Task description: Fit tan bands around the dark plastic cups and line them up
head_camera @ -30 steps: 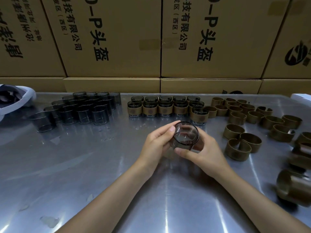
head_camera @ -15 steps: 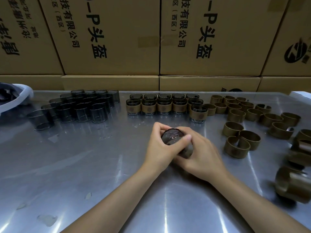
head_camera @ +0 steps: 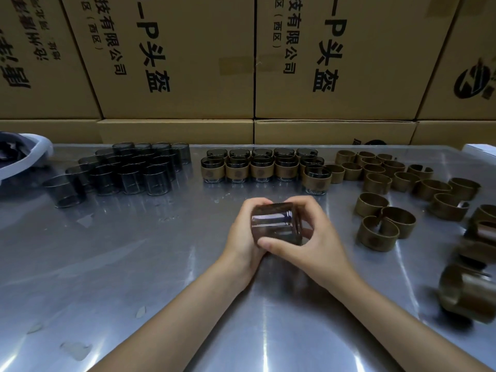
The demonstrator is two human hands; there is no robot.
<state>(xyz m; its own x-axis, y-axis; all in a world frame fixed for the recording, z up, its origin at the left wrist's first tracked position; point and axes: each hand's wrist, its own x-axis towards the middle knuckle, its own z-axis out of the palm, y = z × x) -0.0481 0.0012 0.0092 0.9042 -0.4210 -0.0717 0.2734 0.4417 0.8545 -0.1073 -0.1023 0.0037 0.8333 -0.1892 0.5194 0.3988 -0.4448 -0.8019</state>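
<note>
Head view: we see both hands [head_camera: 279, 232] gripping one bare dark cup [head_camera: 275, 224]; next, we judge, a tan band [head_camera: 375, 233].

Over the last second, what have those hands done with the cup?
Both hands, left and right, kept hold of the cup and turned it: its open mouth faced the camera, now its side does. The banded cups, bare cups and loose bands stayed put.
</note>
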